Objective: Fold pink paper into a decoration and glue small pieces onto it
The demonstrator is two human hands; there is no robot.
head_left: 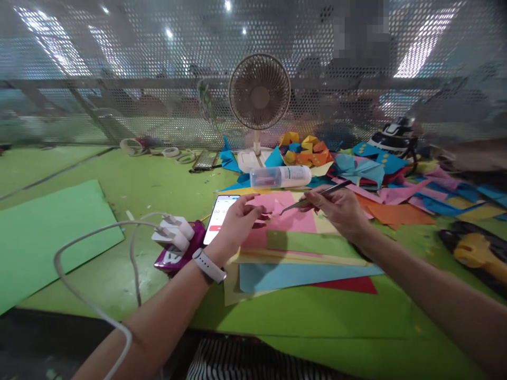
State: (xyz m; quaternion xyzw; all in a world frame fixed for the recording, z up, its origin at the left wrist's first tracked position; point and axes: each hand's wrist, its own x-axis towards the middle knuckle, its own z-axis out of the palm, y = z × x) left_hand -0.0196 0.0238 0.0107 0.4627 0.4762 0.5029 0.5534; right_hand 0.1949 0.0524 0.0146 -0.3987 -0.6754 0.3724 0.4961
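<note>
A grey perforated screen (158,58) rises behind a bright green tabletop (297,322), spanning the view from left to right. Through its small holes shows a dim, hazy interior, crossed by a horizontal bar (166,83); the shapes beyond are too blurred to make out. Small round lights (227,5) glow near the top, while long, slanting bright strips (51,42) shine at upper left and upper right, whether windows or lamps is unclear. A dark seam (59,173) cuts across the tabletop at left, and deep shadow lies below its front edge.
</note>
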